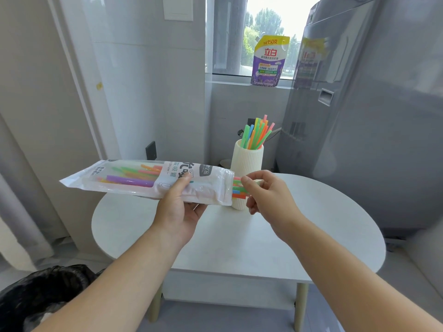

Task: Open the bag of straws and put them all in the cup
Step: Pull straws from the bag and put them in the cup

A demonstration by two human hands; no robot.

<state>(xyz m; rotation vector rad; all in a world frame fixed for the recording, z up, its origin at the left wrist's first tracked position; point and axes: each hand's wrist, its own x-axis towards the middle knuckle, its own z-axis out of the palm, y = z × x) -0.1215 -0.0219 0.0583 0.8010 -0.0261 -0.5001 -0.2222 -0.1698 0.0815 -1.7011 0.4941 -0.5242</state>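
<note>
The bag of straws [148, 180] lies level in the left hand [178, 207], thumb on top and fingers curled under its middle, with coloured straws inside. At its open end, straw ends [239, 191] stick out into the right hand [266, 192], which pinches them between thumb and fingers. Just behind that hand stands the ribbed white cup [247, 161], holding an upright bunch of straws [257, 133]. Both hands hover above the round white table [311, 224]. Beyond them a detergent pouch [269, 61] stands on the windowsill [230, 79], and a grey appliance [371, 116] rises to the right of the right hand.

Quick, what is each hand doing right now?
Left hand: holds the straw bag, thumb on top.
Right hand: fingers pinch the straws poking out of the bag's open end.
</note>
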